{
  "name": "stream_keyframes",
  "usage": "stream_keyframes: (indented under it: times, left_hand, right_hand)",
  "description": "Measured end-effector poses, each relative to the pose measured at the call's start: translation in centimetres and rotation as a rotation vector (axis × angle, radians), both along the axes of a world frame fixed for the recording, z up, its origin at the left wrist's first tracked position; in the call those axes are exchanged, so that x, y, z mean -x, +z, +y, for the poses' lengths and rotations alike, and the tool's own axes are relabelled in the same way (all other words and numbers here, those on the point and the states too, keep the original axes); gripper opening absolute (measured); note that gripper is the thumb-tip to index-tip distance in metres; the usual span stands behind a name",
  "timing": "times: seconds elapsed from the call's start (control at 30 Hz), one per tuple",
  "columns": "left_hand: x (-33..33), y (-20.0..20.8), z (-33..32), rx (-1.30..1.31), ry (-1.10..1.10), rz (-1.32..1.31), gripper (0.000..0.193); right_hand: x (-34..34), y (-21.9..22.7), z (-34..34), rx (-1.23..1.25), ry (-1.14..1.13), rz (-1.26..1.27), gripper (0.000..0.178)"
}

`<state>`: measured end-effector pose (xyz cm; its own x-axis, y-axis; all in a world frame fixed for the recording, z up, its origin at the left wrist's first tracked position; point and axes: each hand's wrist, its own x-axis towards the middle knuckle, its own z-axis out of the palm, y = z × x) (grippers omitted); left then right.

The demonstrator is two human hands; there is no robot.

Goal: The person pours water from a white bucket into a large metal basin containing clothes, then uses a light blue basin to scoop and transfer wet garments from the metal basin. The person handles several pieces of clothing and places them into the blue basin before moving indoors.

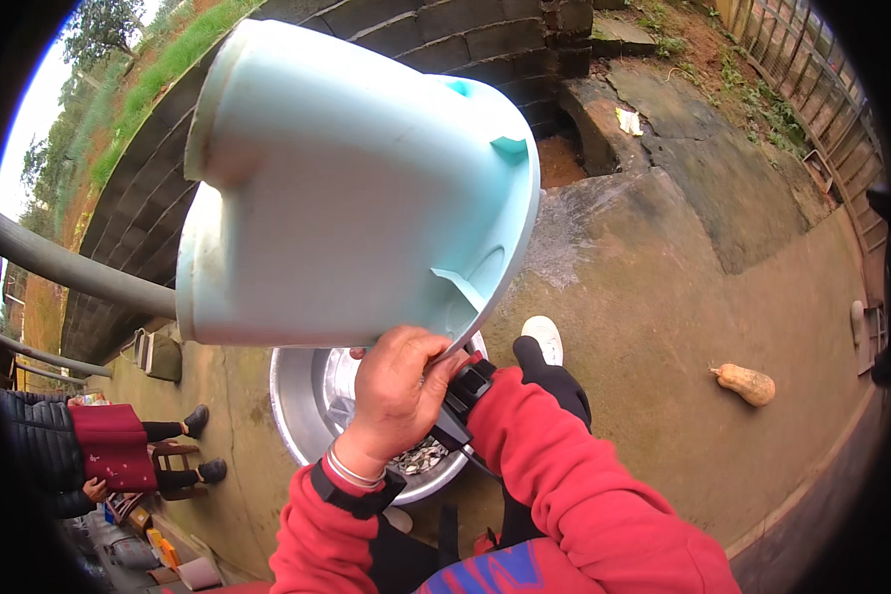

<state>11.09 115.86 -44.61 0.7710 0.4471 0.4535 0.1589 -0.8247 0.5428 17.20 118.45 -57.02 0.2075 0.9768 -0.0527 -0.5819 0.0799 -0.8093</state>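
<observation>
A large light blue plastic tub [327, 198], with a flared rim and small ribs, is held tilted on its side in front of me. My left hand [396, 386] is closed on the lower part of its rim. My right hand [447, 370] is beside it under the rim; its fingers are mostly hidden by the tub and my left hand. Both wrists wear black straps. Below stands a wide metal basin [285, 416], partly covered by the tub and my arms. Small dark and whitish pieces [421, 456] lie in it.
A squash [744, 384] lies on the concrete floor [643, 327] at right. At left, a person in a red skirt [116, 447] is near a wooden stool [175, 463]. Grey pipe [79, 265] runs behind the tub. A block wall [426, 35] and fence [812, 69] stand beyond.
</observation>
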Motion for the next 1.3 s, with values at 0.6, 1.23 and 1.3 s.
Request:
stream_keyframes:
  times: [0.6,1.23,1.3]
  left_hand:
    - [29.1,-1.0,-7.7,1.005,0.725,-0.819,0.039]
    - [44.5,-5.3,-9.3,0.746,1.270,-0.586,0.044]
    - [45.1,-5.4,-8.2,0.693,1.315,-0.589,0.048]
  right_hand:
    - [11.9,-3.6,-1.4,0.603,0.378,0.090,0.021]
    - [17.2,-3.9,-1.5,0.274,0.442,-0.227,0.039]
    - [17.8,-3.2,-1.0,0.230,0.457,-0.211,0.040]
